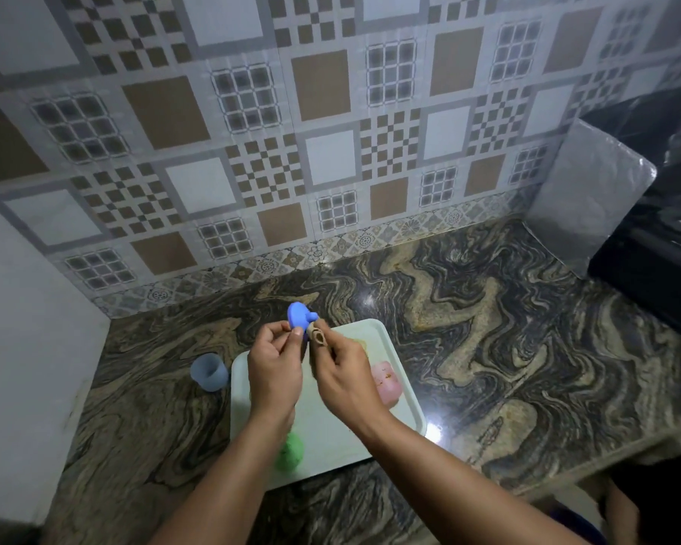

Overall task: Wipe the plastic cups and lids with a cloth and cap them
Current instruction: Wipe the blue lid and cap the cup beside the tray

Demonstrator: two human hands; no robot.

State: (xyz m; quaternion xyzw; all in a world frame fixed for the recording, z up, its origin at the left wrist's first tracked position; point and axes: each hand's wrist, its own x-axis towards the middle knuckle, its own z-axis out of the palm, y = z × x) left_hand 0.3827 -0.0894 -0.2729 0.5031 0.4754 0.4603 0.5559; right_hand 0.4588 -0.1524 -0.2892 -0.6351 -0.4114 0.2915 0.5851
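1. My left hand [274,371] pinches the blue lid [299,317] above the tray [403,391].
2. My right hand [346,375] grips the cloth [318,337], pressed at the lid's four o'clock edge.
3. I'd turn the lid slowly, wiping the rim; the blue cup [210,372] waits at nine o'clock on the surface [508,348].
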